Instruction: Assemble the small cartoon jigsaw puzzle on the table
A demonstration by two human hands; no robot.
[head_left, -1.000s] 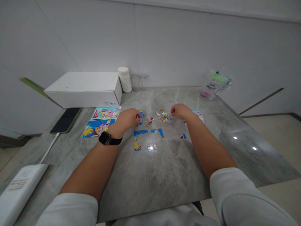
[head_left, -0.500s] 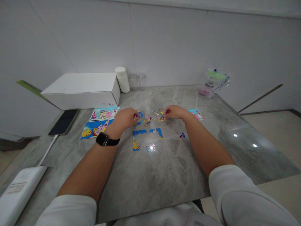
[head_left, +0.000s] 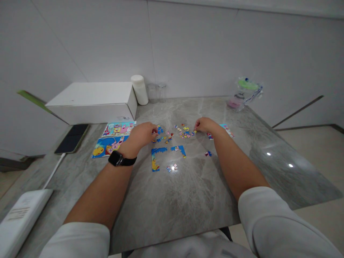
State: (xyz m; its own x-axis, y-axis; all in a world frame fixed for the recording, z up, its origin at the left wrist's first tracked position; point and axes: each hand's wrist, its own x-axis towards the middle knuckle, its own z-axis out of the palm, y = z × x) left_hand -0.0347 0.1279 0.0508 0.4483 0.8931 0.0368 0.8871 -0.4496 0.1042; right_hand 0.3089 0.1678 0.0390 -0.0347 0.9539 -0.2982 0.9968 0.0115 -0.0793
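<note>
Small multicoloured interlocking jigsaw pieces (head_left: 185,135) sat clustered on the grey marbled tabletop (head_left: 174,204), just left of the bare right hand (head_left: 201,125), the nearer one; no clear long axis. Its fingertips met at a small yellow piece (head_left: 195,131); couldn't tell if gripped. Bare left hand (head_left: 145,133) curled beside blue jigsaw pieces (head_left: 160,130), grip hidden. L-shaped blue-and-yellow joined section (head_left: 154,159) lay bodyward.

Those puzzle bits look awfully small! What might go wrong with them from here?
The right forearm is close to a few loose pieces and might sweep them aside if it swings inward. The left hand is right beside some blue pieces and could scatter them. The L-shaped section lies unframed on the table, so a bump might break it apart.
</note>
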